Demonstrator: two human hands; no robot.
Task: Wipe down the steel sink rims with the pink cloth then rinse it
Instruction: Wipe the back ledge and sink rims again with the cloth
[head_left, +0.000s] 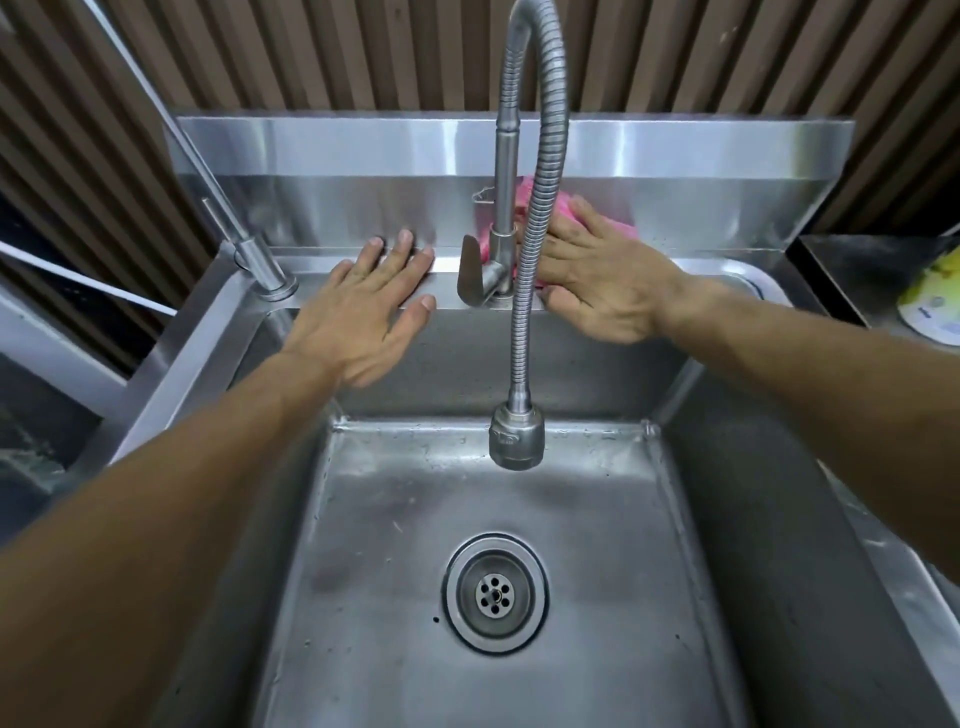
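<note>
The steel sink's back rim (447, 267) runs below the backsplash. My right hand (597, 280) lies flat on the pink cloth (566, 205), pressing it onto the back rim just right of the tap base; most of the cloth is hidden under the hand and behind the hose. My left hand (371, 306) rests flat with straight fingers on the back rim left of the tap lever, holding nothing.
A flexible steel tap (524, 249) arches over the basin, its spray head (514, 436) hanging above the drain (494, 592). A second small tap (254, 254) stands at the back left corner. A yellow-white packet (932, 301) lies on the right counter.
</note>
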